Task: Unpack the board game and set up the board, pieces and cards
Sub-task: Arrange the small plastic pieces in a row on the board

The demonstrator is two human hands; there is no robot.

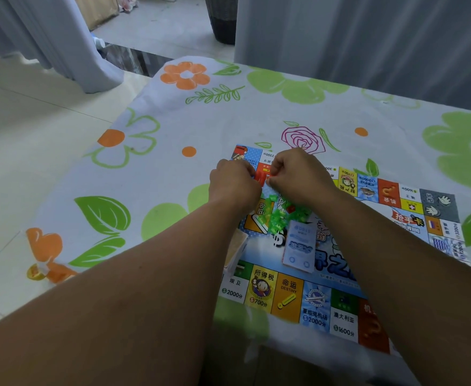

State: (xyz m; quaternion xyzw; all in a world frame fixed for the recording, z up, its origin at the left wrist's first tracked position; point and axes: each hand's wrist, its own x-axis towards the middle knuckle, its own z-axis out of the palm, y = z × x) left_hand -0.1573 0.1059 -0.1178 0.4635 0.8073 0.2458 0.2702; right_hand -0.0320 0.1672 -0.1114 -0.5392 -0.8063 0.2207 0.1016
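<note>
The colourful game board (343, 310) lies flat on the flowered tablecloth. Both hands meet over its far left part. My left hand (232, 185) and my right hand (298, 176) have curled fingers that pinch a clear bag of small green and red plastic pieces (277, 213), which hangs below them onto the board. A pale blue card deck (298, 246) lies on the board's middle. A tan card stack (235, 250) sits at the board's left edge, partly hidden by my left forearm.
The table (173, 129) carries a white cloth with green and orange flowers. Its left edge drops to a tiled floor (19, 121). Grey curtains (368, 37) hang behind, and a dark basket (223, 20) stands on the floor at the back.
</note>
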